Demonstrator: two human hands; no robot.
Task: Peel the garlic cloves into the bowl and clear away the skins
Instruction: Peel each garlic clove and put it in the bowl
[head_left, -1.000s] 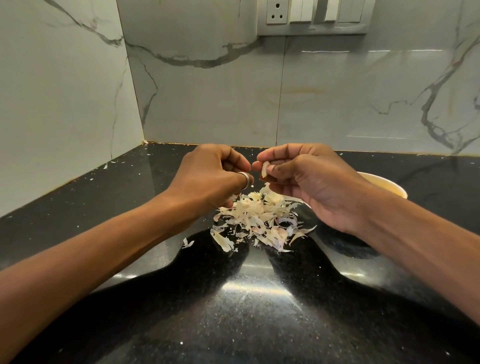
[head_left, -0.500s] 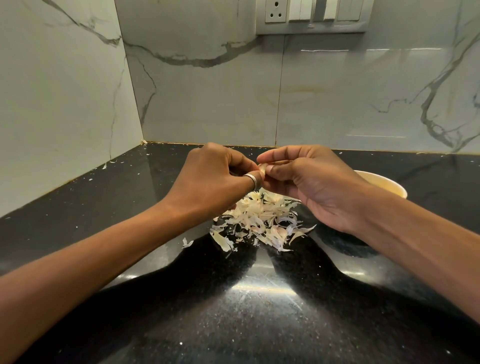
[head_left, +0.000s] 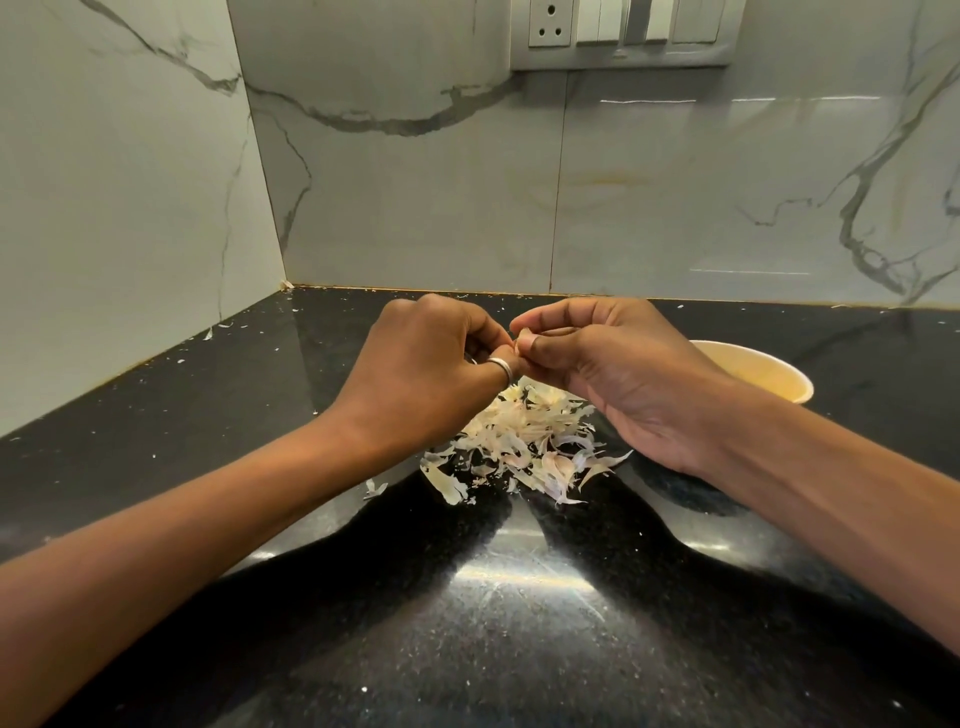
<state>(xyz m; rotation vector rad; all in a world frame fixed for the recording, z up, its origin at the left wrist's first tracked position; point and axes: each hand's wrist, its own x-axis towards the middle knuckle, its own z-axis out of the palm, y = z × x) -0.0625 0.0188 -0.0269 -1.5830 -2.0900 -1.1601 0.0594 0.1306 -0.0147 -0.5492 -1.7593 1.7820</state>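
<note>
Left hand and right hand both pinch the garlic clove; best keep that grip firm and peel above the skins, left of the bowl.

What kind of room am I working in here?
Most likely a home kitchen: a polished black stone counter set in a tiled corner, a socket and switch panel above it, and a pile of garlic skins on the counter.

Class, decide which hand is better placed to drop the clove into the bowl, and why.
Right hand: it pinches the garlic clove, and the bowl sits beside its wrist, far from the left hand.
</note>
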